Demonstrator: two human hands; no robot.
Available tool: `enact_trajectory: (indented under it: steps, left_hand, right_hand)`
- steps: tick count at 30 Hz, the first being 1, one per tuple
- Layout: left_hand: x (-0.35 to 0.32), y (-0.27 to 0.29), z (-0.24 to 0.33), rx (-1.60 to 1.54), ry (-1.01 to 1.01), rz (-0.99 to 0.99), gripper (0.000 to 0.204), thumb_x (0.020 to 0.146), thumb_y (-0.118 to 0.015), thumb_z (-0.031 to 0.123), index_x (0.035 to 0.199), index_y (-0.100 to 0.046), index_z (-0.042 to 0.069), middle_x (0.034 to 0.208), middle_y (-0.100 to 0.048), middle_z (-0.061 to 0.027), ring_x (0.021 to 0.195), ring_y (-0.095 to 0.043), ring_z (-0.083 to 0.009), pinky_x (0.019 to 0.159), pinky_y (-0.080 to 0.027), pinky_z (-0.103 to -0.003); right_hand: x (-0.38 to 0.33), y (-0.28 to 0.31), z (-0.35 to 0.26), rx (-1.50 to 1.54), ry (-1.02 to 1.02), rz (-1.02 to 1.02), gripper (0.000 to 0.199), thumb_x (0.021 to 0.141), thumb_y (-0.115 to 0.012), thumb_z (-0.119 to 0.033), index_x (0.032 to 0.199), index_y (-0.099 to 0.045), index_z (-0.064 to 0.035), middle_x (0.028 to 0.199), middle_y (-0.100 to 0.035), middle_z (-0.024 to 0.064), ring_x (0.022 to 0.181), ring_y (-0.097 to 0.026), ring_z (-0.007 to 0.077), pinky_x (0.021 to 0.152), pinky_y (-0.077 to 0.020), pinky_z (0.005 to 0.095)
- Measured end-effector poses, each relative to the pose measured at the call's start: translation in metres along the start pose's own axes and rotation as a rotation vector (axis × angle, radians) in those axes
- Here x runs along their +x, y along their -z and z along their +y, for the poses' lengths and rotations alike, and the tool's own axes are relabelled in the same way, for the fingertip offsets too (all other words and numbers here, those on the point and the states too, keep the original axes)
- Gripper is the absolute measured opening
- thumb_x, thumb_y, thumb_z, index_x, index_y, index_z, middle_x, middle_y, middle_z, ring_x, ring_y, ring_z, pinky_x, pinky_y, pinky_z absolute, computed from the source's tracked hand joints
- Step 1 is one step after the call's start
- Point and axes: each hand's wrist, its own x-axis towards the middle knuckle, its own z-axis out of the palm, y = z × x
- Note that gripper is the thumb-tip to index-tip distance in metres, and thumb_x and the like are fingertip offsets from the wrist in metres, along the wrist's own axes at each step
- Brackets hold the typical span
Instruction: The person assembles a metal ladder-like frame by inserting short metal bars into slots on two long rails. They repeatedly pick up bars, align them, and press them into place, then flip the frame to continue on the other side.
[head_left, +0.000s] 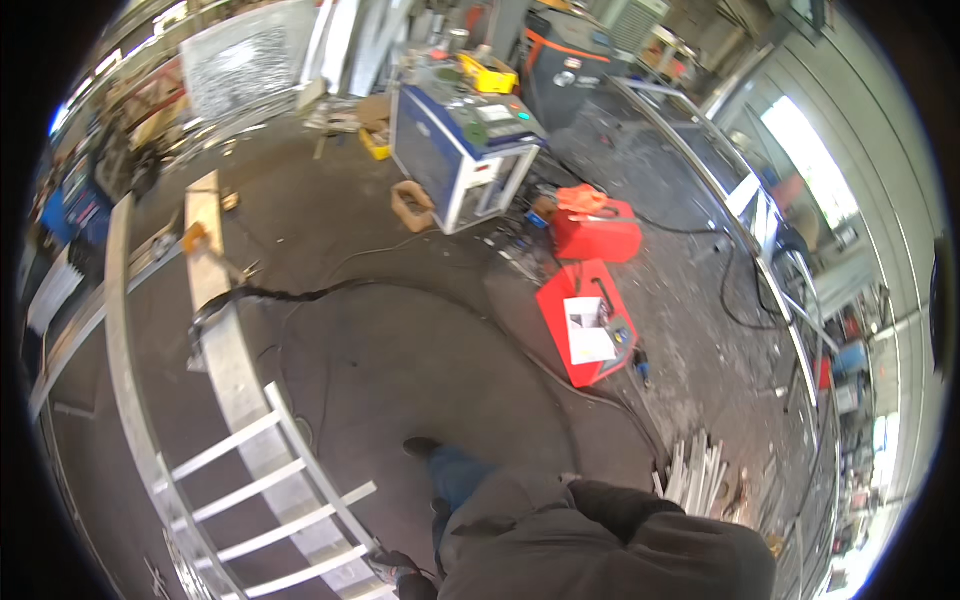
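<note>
A pale metal frame with several crossbars (pixel 262 538) lies across two long bench beams at the lower left. At its near right rail is my left hand (pixel 394 566), low in the view and partly cut off by my sleeve; its fingers look closed on the rail, though they are small and blurred. My right hand (pixel 568 479) shows only as a small bit beyond the dark sleeve, beside my body, and its fingers are hidden. On the farther part of the bench beam (pixel 236 362) lies a dark cable (pixel 290 295), which runs on over the floor.
Two red machine cases (pixel 590 335) stand on the floor to the right, one with white paper on top. A blue and white cabinet (pixel 445 150) stands ahead. Metal offcuts (pixel 695 475) are piled at the lower right. A long metal frame (pixel 745 225) stretches along the right side.
</note>
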Motion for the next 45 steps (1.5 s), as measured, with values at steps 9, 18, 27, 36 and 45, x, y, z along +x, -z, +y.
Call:
enact_trajectory:
  steps: [9,18,27,36,45]
  left_hand:
    - [0.006,0.008,0.007,0.838,-0.13,-0.207,0.078,0.096,-0.05,0.03,0.161,-0.008,0.022,0.159,-0.018,-0.0291,0.143,-0.032,-0.0439,0.118,-0.034,-0.044]
    - [-0.098,0.02,0.044,0.674,-0.021,-0.29,0.075,0.097,-0.054,0.016,0.159,-0.013,0.006,0.157,-0.029,-0.0278,0.139,-0.04,-0.0385,0.114,-0.039,-0.042]
    - [-0.167,-0.11,0.084,0.394,0.015,-0.306,0.068,0.1,-0.06,0.015,0.157,-0.023,0.014,0.15,-0.031,-0.0151,0.13,-0.04,-0.0284,0.104,-0.042,-0.035]
    - [-0.271,-0.305,0.281,0.058,-0.266,-0.441,0.048,0.095,-0.051,0.005,0.143,-0.048,0.006,0.135,-0.055,-0.01,0.116,-0.057,-0.022,0.101,-0.045,-0.035]
    - [-0.307,-0.22,0.432,0.008,-0.747,-0.565,0.055,0.095,-0.064,0.023,0.145,-0.046,0.007,0.141,-0.051,-0.0206,0.134,-0.047,-0.0386,0.11,-0.042,-0.043]
  right_hand:
    - [-0.016,-0.033,0.075,0.209,-0.226,0.029,0.047,0.1,-0.044,-0.033,0.143,-0.052,-0.0171,0.144,-0.054,0.014,0.125,-0.058,0.0365,0.105,-0.0451,0.0479]
    - [0.304,0.227,0.08,0.071,0.011,0.56,0.053,0.087,-0.068,-0.036,0.138,-0.054,-0.027,0.141,-0.052,0.0189,0.121,-0.055,0.0418,0.101,-0.0479,0.0506]
    - [0.554,0.391,0.057,-0.149,-0.244,0.44,0.077,0.076,-0.08,-0.035,0.145,-0.049,-0.0264,0.153,-0.042,0.017,0.137,-0.043,0.0398,0.114,-0.0357,0.0498]
    - [0.494,0.415,-0.01,0.527,0.364,0.492,0.039,0.081,-0.066,-0.005,0.119,-0.055,-0.0091,0.101,-0.064,0.015,0.094,-0.064,0.0342,0.086,-0.0518,0.0373]
    - [0.087,0.442,-0.258,0.521,0.904,-0.879,0.018,0.097,-0.051,-0.02,0.102,-0.06,-0.0043,0.087,-0.063,0.0038,0.075,-0.056,0.0092,0.069,-0.0454,0.0241]
